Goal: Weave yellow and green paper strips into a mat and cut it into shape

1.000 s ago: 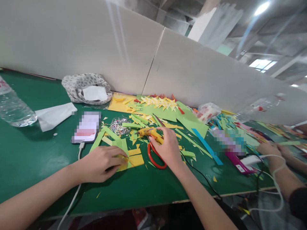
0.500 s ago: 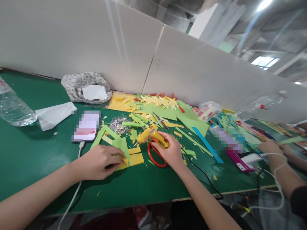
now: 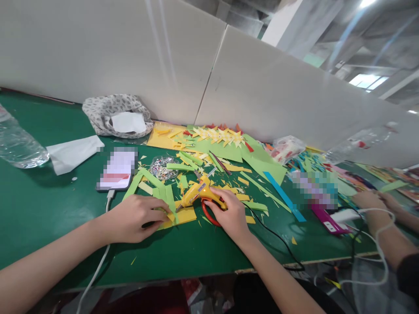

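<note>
My right hand (image 3: 231, 213) is wrapped round a yellow hot glue gun (image 3: 199, 191), its nozzle pointing left and down at the paper by my left fingers. A black cord trails from the gun. My left hand (image 3: 140, 218) pinches a paper strip, its fingertips on woven yellow paper strips (image 3: 185, 216) and green paper strips (image 3: 168, 198) lying on the table. Red-handled scissors (image 3: 209, 213) lie under the glue gun and my right hand, partly hidden. Just beyond, a clear tray of googly eyes (image 3: 163, 168) sits among paper scraps.
A phone (image 3: 119, 170) with a white cable lies left of my left hand, near a water bottle (image 3: 21, 139) and a cloth pouch (image 3: 114, 104). Finished woven paper pieces (image 3: 219, 136) lie at the back. A purple power strip (image 3: 327, 222) and another person's hands (image 3: 369, 203) are at right.
My right hand has brought the glue gun left and down, so its nozzle now reaches the paper strips by my left fingertips. My left hand has stayed almost where it was.
</note>
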Available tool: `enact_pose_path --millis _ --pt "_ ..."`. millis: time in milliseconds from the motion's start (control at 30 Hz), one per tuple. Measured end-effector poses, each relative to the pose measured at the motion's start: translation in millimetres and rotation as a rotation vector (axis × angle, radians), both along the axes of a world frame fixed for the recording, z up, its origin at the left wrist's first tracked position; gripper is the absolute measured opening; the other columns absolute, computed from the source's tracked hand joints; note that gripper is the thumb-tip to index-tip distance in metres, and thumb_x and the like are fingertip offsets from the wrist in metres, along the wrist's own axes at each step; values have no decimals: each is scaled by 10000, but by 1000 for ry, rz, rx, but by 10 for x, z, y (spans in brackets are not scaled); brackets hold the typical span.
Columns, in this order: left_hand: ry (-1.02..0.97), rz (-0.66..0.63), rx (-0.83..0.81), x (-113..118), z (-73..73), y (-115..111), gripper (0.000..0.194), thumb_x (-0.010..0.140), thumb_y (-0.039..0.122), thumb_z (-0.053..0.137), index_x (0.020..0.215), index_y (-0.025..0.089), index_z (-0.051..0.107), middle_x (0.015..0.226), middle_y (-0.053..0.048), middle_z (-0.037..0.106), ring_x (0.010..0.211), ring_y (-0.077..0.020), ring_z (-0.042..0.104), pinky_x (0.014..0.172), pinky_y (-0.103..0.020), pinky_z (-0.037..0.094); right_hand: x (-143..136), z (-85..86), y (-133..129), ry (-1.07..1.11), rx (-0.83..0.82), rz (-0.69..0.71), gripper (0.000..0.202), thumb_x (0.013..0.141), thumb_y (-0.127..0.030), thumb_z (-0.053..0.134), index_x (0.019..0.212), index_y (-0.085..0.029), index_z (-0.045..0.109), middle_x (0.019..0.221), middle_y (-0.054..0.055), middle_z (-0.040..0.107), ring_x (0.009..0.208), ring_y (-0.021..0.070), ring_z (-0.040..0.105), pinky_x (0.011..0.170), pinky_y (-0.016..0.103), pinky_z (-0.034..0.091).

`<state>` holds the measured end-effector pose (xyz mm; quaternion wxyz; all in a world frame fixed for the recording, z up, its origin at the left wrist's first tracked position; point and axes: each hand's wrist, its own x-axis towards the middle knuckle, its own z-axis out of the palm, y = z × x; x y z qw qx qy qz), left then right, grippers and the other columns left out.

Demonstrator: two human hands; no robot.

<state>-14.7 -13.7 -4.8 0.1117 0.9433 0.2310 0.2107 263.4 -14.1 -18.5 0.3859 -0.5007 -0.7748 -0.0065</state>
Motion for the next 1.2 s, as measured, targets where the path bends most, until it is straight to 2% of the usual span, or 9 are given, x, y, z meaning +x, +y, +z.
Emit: enact_pose_path --millis 400,600,767,1200 --pt "-19 -15 12 -3 -3 10 223 851 174 453 894 222 667 1031 -49 680 792 -158 666 652 -246 512 26 -1 20 -7 26 -25 212 785 -214 609 995 -245 613 946 51 686 882 212 635 789 379 522" --pt "5 1 -2 3 9 3 216 857 181 451 900 223 658 1043 -41 678 816 -164 665 681 -254 512 10 44 12 -11 23 -40 229 764 -250 630 989 -219 607 947 70 681 889 225 629 788 388 521" --pt "1 2 -4 3 16 -4 220 853 169 450 895 221 660 1046 -42 677 805 -163 667 657 -251 505 0 56 15 -34 2 18 254 775 -234 613 1029 -227 596 980 68 677 924 222 623 825 388 512" --pt "-3 2 8 4 9 1 224 854 177 447 892 224 662 1036 -44 678 796 -160 663 658 -248 504 20 47 39 -64 26 51 271 772 -219 619 1040 -231 589 984 60 678 929 217 613 831 380 506"
